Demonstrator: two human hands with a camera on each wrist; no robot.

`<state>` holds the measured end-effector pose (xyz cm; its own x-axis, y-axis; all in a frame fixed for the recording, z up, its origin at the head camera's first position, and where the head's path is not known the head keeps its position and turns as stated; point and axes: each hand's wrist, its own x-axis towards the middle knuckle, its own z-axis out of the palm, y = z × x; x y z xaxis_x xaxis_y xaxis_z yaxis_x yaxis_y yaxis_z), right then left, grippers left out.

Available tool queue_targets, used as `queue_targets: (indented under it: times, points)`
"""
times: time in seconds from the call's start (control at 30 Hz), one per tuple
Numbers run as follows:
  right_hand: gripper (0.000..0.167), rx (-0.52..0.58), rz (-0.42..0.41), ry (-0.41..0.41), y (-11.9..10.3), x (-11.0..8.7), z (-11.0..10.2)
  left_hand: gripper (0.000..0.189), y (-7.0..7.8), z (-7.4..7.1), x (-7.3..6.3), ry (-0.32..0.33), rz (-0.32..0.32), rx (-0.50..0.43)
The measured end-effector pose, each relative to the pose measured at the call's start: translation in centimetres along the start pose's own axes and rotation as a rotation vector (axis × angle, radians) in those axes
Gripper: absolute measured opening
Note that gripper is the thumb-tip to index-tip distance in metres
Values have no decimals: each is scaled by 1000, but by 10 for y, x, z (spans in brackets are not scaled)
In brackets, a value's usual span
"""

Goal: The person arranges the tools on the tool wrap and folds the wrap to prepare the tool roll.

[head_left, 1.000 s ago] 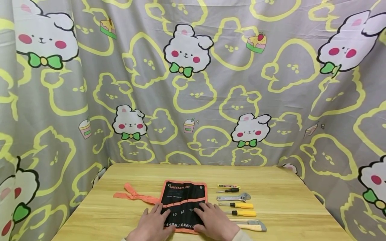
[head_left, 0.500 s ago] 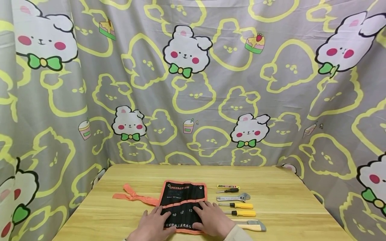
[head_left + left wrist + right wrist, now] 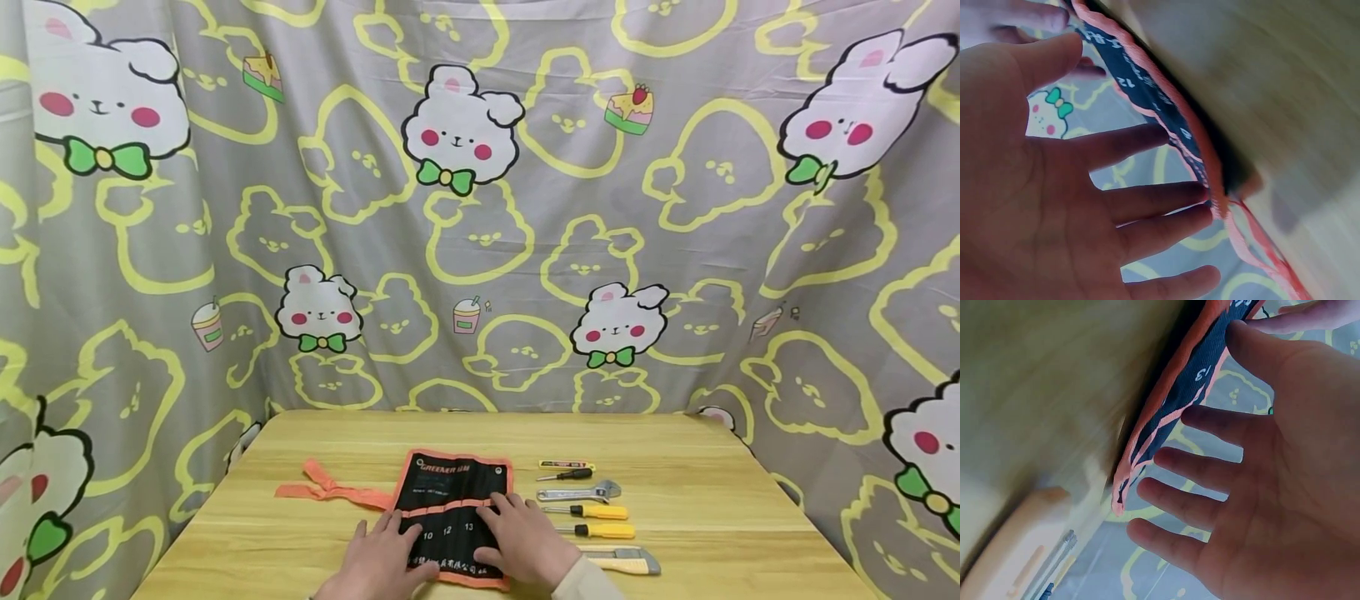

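Observation:
A black tool pouch (image 3: 457, 479) with orange trim lies unfolded on the table, its lower pockets printed with white numbers. On its lower left part rests my left hand (image 3: 378, 558), fingers spread and nearly straight. My right hand (image 3: 528, 542) lies over the lower right side, fingers extended on the fabric and thumb near the white lettering. In the left wrist view the fingertips (image 3: 1194, 192) are right at the pouch's orange-edged side. The right wrist view shows the fingers (image 3: 1197, 462) apart, beside the edge of the pouch (image 3: 1179, 394).
Orange tie straps (image 3: 326, 487) trail left from the pouch. To its right are a slim yellow-and-red item (image 3: 566, 465), a small black-handled screwdriver (image 3: 576, 474), an adjustable wrench (image 3: 581, 492), two yellow-handled screwdrivers (image 3: 606, 512) and a utility knife (image 3: 636, 560). A patterned curtain (image 3: 480, 208) surrounds the wooden table (image 3: 712, 467).
My right hand has shifted slightly left, its thumb a little higher on the pouch. The pouch's lower right corner now shows. My left hand has stayed nearly in place.

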<state>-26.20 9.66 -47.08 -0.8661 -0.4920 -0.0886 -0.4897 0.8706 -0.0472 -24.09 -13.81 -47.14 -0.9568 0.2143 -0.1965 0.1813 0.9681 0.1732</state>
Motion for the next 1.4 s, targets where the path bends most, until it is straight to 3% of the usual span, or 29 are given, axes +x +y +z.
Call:
queue_targets:
  times: [0.23,0.57,0.8,1.03,1.4]
  points:
    - [62,26,36,-29,-1,3,-1,68,5,3,-1,-7,-2,31]
    - [61,12,49,-65,-3,5,3,67,1,5,5,-11,-35,-11]
    - [63,22,33,-23,-1,5,3,69,4,3,2,11,-20,-3]
    - [63,36,59,-35,-1,5,3,73,9,6,1,-5,-45,-68]
    - [62,44,51,-43,-4,4,4,74,4,7,4,-7,-61,-104]
